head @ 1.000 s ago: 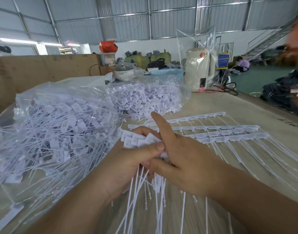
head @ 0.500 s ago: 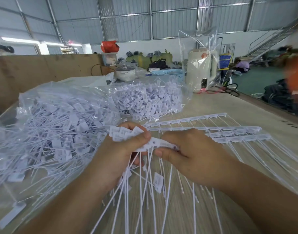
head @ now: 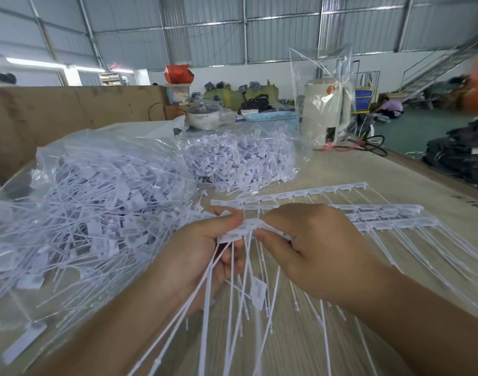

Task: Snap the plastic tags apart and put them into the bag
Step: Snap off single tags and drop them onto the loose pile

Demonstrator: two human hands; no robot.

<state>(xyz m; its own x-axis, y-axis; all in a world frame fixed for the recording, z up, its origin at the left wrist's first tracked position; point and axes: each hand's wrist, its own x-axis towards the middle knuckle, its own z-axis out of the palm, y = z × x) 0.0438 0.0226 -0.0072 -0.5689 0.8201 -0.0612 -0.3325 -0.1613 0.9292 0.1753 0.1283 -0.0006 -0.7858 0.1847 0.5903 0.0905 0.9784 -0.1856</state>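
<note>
Head view, looking down over a pale wooden table (head: 340,175) in a large metal-walled hall.

Two bare hands meet at the centre of the frame. The left hand (head: 202,248) curls its fingers and thumb around a bunch of white plastic tags (head: 233,234), the flat tag heads pinched at the top and the long thin tails fanning down toward the camera. The right hand (head: 311,245) pinches the same run of tags from the other side, thumb and forefinger closed on the heads just beside the left thumb. The two hands nearly touch. One loose tag (head: 258,291) lies on the table below the hands, among the tails.

To the left, touching the left wrist, sits a big clear bag (head: 96,202) heaped with separated tags. Its mouth faces the hands. A second clear bag of tags (head: 240,161) lies behind it, farther from the camera.

To the right of the hands, several unbroken strips (head: 368,215) of joined tags lie flat on the table in rows, heads in a line and tails running off to the right.

At the far end of the table stand a cream kettle (head: 324,115) wrapped in clear plastic, a blue basket (head: 270,116) and a small white pot (head: 204,118). A cardboard wall (head: 69,112) runs along the left side. A person (head: 392,107) sits on the green floor far back on the right, with a staircase behind; the right edge is blurred.
</note>
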